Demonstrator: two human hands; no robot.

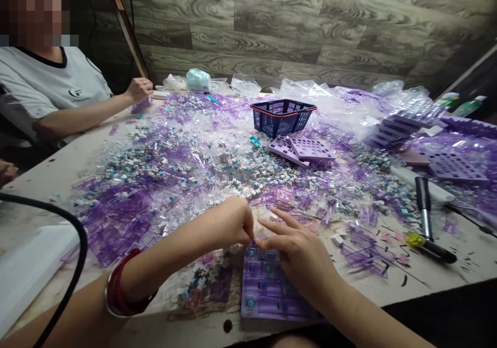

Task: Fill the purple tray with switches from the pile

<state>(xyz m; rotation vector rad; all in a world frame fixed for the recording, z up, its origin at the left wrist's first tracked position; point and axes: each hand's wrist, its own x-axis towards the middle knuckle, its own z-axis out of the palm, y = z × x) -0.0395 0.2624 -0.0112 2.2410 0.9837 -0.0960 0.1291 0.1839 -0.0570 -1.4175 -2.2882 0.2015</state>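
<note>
The left hand (236,218) bends down, grip pinched closed at the far-left corner of the purple panel (264,301) — near the worktop's (198,331) front edge — while the right hand (300,249) spreads open fingers over it.

The left hand (237,219) curls downward just beside the flatter, splayed right hand (298,245).

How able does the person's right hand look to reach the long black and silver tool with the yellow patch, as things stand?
Probably yes. The right hand is at the purple plastic panel, but only low, translucent purple pieces and small loose bits seem to lie between it and the tool.
</note>
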